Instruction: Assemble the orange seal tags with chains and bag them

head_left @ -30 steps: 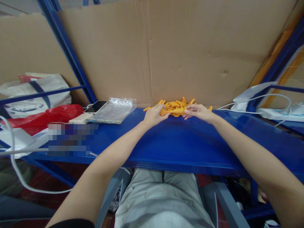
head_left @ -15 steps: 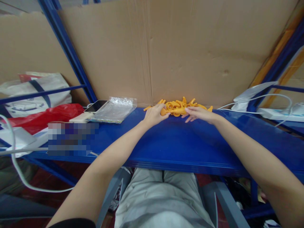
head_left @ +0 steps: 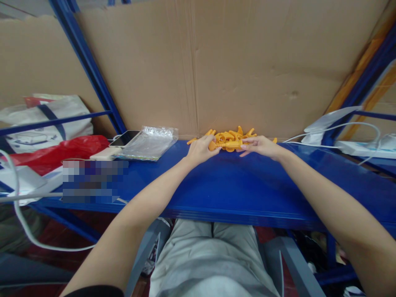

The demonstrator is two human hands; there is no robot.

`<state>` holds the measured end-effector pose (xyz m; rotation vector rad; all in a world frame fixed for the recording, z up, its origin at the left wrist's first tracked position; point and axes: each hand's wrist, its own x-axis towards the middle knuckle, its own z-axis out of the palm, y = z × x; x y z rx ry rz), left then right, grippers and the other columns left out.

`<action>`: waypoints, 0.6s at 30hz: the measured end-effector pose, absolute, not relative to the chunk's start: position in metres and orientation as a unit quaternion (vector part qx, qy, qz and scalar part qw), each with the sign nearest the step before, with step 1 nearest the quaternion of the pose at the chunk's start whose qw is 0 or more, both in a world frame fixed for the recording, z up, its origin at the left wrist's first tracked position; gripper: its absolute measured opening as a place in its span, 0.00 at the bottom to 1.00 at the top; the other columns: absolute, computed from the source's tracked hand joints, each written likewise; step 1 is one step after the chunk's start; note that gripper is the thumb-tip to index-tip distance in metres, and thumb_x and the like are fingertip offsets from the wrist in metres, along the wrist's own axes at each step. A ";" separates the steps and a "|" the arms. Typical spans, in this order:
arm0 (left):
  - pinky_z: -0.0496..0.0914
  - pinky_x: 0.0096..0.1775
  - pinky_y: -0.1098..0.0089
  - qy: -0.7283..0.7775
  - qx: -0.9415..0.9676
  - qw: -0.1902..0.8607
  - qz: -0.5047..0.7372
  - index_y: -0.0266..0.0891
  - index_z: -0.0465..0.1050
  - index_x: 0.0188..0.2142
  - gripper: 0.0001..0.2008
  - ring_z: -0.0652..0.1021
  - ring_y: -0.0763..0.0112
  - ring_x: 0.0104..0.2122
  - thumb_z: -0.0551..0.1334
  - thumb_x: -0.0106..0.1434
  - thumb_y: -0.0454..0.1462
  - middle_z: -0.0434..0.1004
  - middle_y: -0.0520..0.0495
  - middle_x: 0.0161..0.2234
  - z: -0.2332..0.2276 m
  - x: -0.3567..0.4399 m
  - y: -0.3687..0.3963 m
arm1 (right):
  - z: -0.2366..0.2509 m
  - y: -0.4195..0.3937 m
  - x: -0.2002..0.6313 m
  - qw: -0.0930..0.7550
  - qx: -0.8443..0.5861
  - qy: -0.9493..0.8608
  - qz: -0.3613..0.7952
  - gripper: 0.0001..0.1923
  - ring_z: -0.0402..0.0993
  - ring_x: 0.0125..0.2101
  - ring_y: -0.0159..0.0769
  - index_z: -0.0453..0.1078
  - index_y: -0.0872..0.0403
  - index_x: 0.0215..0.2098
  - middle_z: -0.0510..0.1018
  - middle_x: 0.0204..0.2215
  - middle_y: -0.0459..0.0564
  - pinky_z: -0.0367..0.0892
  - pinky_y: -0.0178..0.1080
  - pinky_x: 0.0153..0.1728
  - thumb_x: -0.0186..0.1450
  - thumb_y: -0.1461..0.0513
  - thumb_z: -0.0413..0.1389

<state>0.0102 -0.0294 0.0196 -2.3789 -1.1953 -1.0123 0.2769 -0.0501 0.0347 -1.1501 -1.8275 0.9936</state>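
Several yellow plastic pieces [head_left: 230, 135] lie in a heap at the back edge of the blue table, against the cardboard. My left hand [head_left: 200, 149] is closed around the rounded end of a yellow plastic piece [head_left: 232, 145] at the front of the heap. On its right end rest the fingertips of my right hand [head_left: 260, 147], with thumb and fingers on either side and the lower fingers loosely extended. Part of the piece is hidden inside my left hand. Its exact kind is too small to make out.
The blue table [head_left: 235, 185] runs across in front of me, with a cardboard wall [head_left: 241, 66] behind. At left lie a phone [head_left: 126, 138], a clear plastic pouch [head_left: 148, 144] and a red bag [head_left: 68, 150]. White cables [head_left: 369, 124] hang at the right.
My right hand has shifted a little and its fingers have come to the right end of the yellow piece, uncovering some of the heap. My left hand stays almost in place.
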 end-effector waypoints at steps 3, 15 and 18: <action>0.73 0.42 0.67 -0.417 -0.829 0.142 -0.345 0.39 0.73 0.44 0.16 0.81 0.61 0.43 0.67 0.61 0.45 0.81 0.43 0.42 0.020 0.011 -0.031 | 0.037 -0.054 0.275 0.364 -0.452 -0.706 0.406 0.18 0.84 0.35 0.43 0.80 0.50 0.45 0.85 0.37 0.51 0.77 0.50 0.47 0.58 0.52 0.68; 0.74 0.43 0.66 -0.396 -0.834 0.146 -0.357 0.40 0.73 0.44 0.16 0.81 0.61 0.43 0.67 0.61 0.46 0.82 0.43 0.42 0.016 0.011 -0.028 | 0.039 -0.057 0.272 0.350 -0.457 -0.691 0.438 0.22 0.83 0.32 0.46 0.77 0.53 0.31 0.84 0.32 0.57 0.76 0.55 0.47 0.58 0.43 0.65; 0.74 0.43 0.66 -0.392 -0.835 0.148 -0.356 0.40 0.74 0.43 0.15 0.81 0.62 0.43 0.67 0.61 0.46 0.82 0.43 0.42 0.016 0.010 -0.029 | 0.038 -0.058 0.270 0.350 -0.467 -0.682 0.440 0.23 0.83 0.32 0.47 0.76 0.53 0.29 0.84 0.31 0.59 0.76 0.56 0.47 0.59 0.41 0.62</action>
